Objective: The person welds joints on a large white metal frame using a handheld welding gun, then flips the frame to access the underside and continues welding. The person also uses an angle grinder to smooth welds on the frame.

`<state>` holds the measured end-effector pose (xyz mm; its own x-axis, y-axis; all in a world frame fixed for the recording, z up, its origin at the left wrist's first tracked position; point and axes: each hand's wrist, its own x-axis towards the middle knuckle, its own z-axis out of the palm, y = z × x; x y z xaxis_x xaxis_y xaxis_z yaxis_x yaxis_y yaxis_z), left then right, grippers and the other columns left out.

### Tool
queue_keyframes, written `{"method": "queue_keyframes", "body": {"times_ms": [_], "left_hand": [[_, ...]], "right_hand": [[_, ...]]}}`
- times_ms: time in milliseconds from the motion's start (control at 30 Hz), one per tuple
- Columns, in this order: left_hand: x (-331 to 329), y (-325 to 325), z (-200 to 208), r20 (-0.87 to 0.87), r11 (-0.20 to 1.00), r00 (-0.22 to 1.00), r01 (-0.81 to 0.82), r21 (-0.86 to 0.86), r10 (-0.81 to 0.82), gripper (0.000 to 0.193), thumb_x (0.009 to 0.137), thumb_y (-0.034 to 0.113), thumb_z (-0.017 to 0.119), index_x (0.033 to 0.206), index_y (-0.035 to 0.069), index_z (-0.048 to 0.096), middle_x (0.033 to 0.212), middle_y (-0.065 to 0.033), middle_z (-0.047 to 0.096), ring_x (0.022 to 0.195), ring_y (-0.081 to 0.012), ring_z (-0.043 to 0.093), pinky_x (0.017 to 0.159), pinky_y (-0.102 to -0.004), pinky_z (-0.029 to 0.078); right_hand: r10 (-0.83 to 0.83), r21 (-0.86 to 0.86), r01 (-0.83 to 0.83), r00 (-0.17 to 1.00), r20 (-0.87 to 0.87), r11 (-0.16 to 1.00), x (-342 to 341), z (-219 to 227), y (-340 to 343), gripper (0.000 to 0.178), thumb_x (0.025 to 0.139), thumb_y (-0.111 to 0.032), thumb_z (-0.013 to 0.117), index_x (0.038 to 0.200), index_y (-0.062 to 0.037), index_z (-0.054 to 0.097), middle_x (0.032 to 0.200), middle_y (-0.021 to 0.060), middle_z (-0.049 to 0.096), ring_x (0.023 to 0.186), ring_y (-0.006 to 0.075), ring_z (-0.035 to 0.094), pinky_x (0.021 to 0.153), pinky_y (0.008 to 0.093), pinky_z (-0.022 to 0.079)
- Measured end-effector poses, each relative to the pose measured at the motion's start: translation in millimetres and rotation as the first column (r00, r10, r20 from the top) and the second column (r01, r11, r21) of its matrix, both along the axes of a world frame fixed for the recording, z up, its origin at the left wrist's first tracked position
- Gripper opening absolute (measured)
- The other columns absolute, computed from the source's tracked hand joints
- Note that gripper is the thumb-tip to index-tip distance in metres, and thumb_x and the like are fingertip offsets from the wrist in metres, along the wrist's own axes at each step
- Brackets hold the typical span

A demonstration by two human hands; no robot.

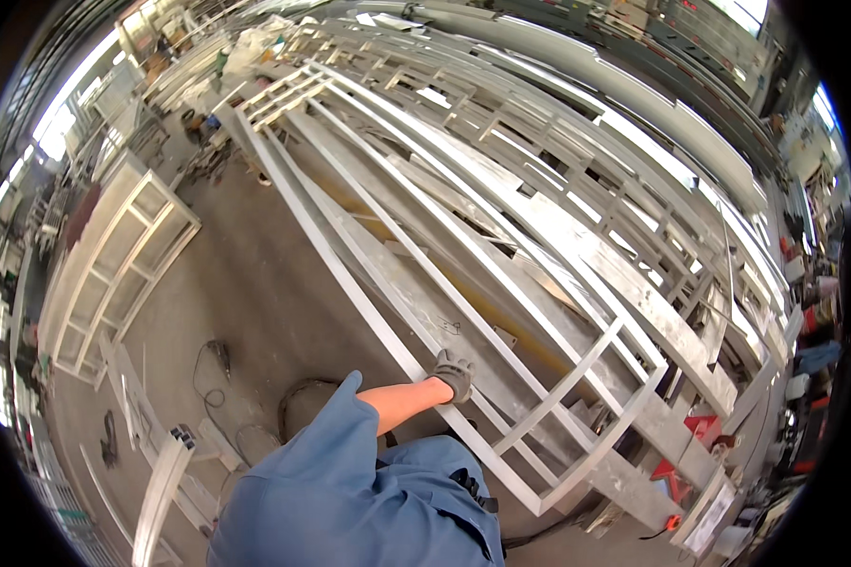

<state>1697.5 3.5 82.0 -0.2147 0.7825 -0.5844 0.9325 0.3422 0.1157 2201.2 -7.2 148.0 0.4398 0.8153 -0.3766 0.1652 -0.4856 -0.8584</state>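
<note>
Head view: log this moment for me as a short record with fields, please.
Setting: cluttered metal workshop
Left hand: gloved, on a long metal frame; whether its grip is closed, unclear
Right hand: not in view
Clothing: blue workwear
Left side: panelled frame, corded tool on the floor
Right side: red pieces, metal stock

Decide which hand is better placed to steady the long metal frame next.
Left, probably: the grey-gloved left hand reaches over the metal frame and appears to rest on it, while the right hand is not in view.
</note>
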Motion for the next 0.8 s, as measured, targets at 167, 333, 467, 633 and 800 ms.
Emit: {"method": "queue_keyframes", "body": {"times_ms": [167,333,467,633,800], "left_hand": [[-2,27,-3,0.208,0.96,0.974,-0.032,-0.278,0.093,0.072,0.086,0.042,0.061,0.15,0.012,0.048,0.148,-0.0159,0.052,0.143,-0.0344,0.042,0.119,-0.0557,0.024],[20,6,-20,0.064,0.998,0.998,-0.027,-0.048,0.03,0.065,0.086,0.045,0.06,0.141,0.011,0.058,0.145,-0.0162,0.055,0.139,-0.0322,0.047,0.12,-0.0509,0.028],[42,12,-40,0.038,0.998,0.999,0.004,0.067,-0.006,0.048,0.079,0.041,0.063,0.114,0.011,0.076,0.123,-0.0193,0.069,0.114,-0.0308,0.066,0.096,-0.0488,0.051],[49,6,-9,0.074,0.917,0.977,-0.215,0.335,0.202,0.065,0.082,0.047,0.068,0.132,0.006,0.065,0.137,-0.0228,0.061,0.128,-0.0377,0.057,0.11,-0.044,0.043],[90,78,9,-0.064,0.875,0.972,-0.175,0.452,0.227,0.07,0.086,0.044,0.066,0.141,0.003,0.055,0.146,-0.0177,0.053,0.142,-0.0378,0.041,0.119,-0.0487,0.029]], "right_hand": [[0.172,-0.02,-0.173,0.984,-0.041,0.985,-30,-6,70,0.032,0.101,-0.022,0.054,0.123,-0.0004,0.062,0.105,0.0075,0.067,0.097,0.0201,0.063,0.081,0.0334,0.052],[0.273,0.009,-0.273,0.961,-0.054,0.962,-20,-14,121,0.032,0.1,-0.018,0.054,0.125,0.0,0.062,0.109,0.0081,0.068,0.102,0.0203,0.063,0.085,0.0333,0.052],[0.329,0.129,-0.323,0.944,-0.032,0.938,62,-18,174,0.034,0.099,-0.015,0.053,0.127,0.0004,0.062,0.112,0.0086,0.068,0.106,0.0205,0.063,0.088,0.0333,0.051],[0.519,0.231,-0.549,0.836,0.18,0.803,102,-29,243,0.035,0.098,-0.012,0.053,0.129,0.0008,0.062,0.115,0.0092,0.068,0.111,0.0207,0.063,0.092,0.0332,0.051],[0.681,0.222,-0.738,0.674,0.286,0.637,64,6,274,0.028,0.096,-0.015,0.058,0.119,-0.0001,0.064,0.089,0.0056,0.065,0.071,0.0119,0.058,0.061,0.0305,0.048]]}}
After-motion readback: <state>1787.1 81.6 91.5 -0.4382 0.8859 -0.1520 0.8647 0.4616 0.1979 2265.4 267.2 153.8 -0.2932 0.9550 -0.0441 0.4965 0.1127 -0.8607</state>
